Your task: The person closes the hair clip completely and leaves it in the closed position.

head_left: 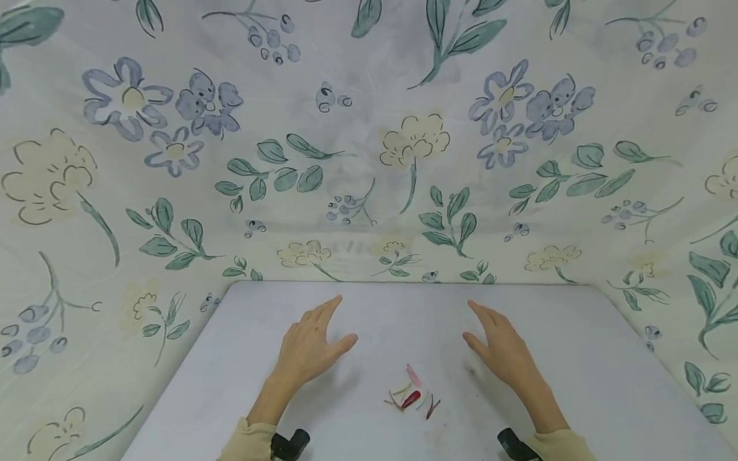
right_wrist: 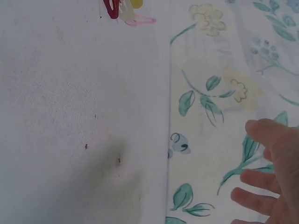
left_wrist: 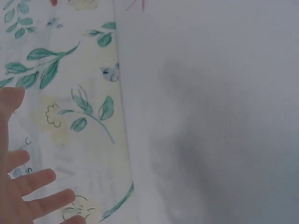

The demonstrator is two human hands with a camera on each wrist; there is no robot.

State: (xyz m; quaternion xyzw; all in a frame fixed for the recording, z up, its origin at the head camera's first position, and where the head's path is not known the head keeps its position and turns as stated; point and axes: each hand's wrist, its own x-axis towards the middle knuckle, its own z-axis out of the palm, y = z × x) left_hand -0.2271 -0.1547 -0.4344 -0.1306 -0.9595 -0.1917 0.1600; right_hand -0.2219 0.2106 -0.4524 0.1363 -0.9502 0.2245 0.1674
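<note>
A small group of snap hair clips lies on the white tabletop between my hands. Among them are a red clip (head_left: 410, 400) and a pink clip (head_left: 413, 375); a pale clip (right_wrist: 126, 10) and part of a yellow clip (right_wrist: 136, 3) show at the top of the right wrist view. My left hand (head_left: 311, 346) is held over the table left of the clips, fingers extended and thumb spread, holding nothing. On the other side of the clips my right hand (head_left: 506, 353) mirrors it, fingers apart from the thumb and the grasp empty.
The white table (head_left: 398, 314) ends at a back edge against a flower-printed cloth (head_left: 357, 128), which also flanks both sides. Small dark marks (right_wrist: 118, 161) dot the tabletop. Dark wrist devices (head_left: 291, 444) sit at both sleeves.
</note>
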